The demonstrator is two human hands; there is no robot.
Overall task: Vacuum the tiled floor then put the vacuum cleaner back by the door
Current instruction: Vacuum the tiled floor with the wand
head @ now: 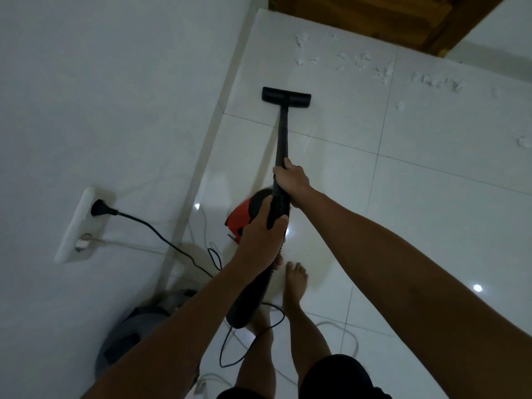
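Observation:
The vacuum's black wand (282,133) runs from my hands down to its flat floor head (286,97), which sits on the white tiled floor (403,197) near the wall. My right hand (292,181) grips the wand higher up. My left hand (263,234) grips the ribbed hose end just below it. The red and black vacuum body (244,214) lies on the floor behind my left hand, partly hidden. White paper scraps (383,73) are scattered on the tiles beyond the head, close to the brown wooden door (374,15).
A white wall (100,96) runs along the left with a socket strip (83,223) holding the black plug (100,209). The black cord (161,234) loops across the floor around my bare feet (295,280). A grey round object (129,335) stands by the wall.

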